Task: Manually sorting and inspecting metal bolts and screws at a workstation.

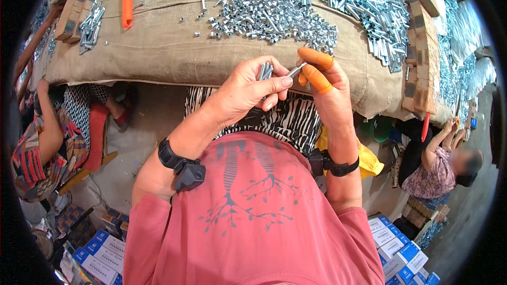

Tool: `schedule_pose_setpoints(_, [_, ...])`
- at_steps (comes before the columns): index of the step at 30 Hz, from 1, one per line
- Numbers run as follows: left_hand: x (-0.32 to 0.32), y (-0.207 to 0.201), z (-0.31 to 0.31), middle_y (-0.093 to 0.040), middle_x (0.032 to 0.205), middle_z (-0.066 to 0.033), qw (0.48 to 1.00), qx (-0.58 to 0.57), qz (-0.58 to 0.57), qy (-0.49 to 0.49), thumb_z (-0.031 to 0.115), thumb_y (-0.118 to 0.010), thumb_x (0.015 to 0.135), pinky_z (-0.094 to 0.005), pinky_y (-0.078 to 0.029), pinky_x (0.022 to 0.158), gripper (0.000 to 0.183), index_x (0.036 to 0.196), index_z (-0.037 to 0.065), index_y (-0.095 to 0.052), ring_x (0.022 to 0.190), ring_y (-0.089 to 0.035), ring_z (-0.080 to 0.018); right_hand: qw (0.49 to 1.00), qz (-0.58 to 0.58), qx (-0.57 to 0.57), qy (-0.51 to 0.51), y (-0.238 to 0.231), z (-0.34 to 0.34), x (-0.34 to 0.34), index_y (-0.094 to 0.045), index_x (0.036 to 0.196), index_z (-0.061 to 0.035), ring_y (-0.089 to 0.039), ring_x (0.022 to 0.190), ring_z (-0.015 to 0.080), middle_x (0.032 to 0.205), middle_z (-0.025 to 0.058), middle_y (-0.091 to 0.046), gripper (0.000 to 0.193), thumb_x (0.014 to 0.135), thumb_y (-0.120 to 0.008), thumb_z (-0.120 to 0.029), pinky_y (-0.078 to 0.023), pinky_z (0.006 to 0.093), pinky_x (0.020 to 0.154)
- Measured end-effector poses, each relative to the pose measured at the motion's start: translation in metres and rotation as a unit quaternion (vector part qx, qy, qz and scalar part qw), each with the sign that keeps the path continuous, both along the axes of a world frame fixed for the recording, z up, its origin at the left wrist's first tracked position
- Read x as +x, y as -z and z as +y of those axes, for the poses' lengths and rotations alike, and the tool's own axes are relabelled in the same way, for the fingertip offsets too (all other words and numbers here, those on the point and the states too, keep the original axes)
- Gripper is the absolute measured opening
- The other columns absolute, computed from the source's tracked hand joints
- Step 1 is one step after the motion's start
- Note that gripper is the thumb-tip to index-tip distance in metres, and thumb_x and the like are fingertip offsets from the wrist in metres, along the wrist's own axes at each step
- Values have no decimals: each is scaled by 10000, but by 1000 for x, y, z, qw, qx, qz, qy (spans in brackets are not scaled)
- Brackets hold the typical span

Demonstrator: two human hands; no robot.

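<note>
Left hand: the left hand (248, 87), near 12 o'clock, is curled around several short metal rods (265, 70), its thumb pressed along them.
Right hand: the right hand (334, 82), at 2 o'clock, wears orange finger covers (320, 80) on thumb and forefinger, their tips pinched together.
Single rod: one thin metal rod (297, 70) bridges the narrow gap between the hands, its far end at the right fingertips; they partly hide it, so it may carry a small fitting, but I cannot tell.
Table: a sackcloth-covered table (158, 60) stretches across the top, just beyond the hands.
Small sleeves: a heap of short metal sleeves (264, 13) lies at 12 o'clock.
Longer pieces: a pile of longer metal pieces (364, 8) lies between 1 and 2 o'clock.
Orange handle: a tool with an orange handle (127, 11) lies between 10 and 11 o'clock.
Bricks: stacked bricks (422, 58) edge the table at 2 o'clock.
Co-workers: one person (50, 148) sits at 9 o'clock, another (430, 177) between 3 and 4.
</note>
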State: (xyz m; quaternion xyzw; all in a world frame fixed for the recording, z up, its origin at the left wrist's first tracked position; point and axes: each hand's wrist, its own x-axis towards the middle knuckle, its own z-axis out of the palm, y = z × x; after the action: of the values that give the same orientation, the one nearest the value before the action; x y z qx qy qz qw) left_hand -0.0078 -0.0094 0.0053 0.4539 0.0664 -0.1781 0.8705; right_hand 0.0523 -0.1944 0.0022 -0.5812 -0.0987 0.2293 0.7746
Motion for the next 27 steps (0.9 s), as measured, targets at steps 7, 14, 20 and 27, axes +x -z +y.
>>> schedule_pose_setpoints(7, [-2,0,-1,-595,732,-36,998,57,4,11,121,-648,930,-175,-355,437,120,962,27,-579,500,-471,-34,998,53,-29,-2,0,-3,4,-639,1165,-43,-557,781,59,884,-12,-623,246,927,-643,-105,-455,209,717])
schedule_pose_setpoints(14, [-4,-7,-1,-590,733,-31,995,100,-12,28,97,-644,927,-174,-357,441,105,963,32,-570,502,-472,-29,991,56,-116,-20,-3,-11,7,-632,985,-60,-510,665,42,792,-26,-604,136,916,-677,-168,-407,196,589])
schedule_pose_setpoints(20, [-4,-10,0,-594,736,-30,997,71,-24,12,108,-649,926,-172,-358,448,121,976,31,-570,501,-470,-30,995,-6,-77,57,-8,-1,-7,-604,915,-67,-497,627,32,735,-43,-572,141,928,-669,-191,-383,183,542])
schedule_pose_setpoints(27, [-6,-11,-5,-597,730,-31,996,83,-43,3,105,-637,935,-169,-352,450,107,976,33,-568,501,-467,-27,993,66,-9,98,-3,-5,-15,-612,1165,-54,-471,543,57,706,-7,-572,444,1010,-468,-445,-363,182,511])
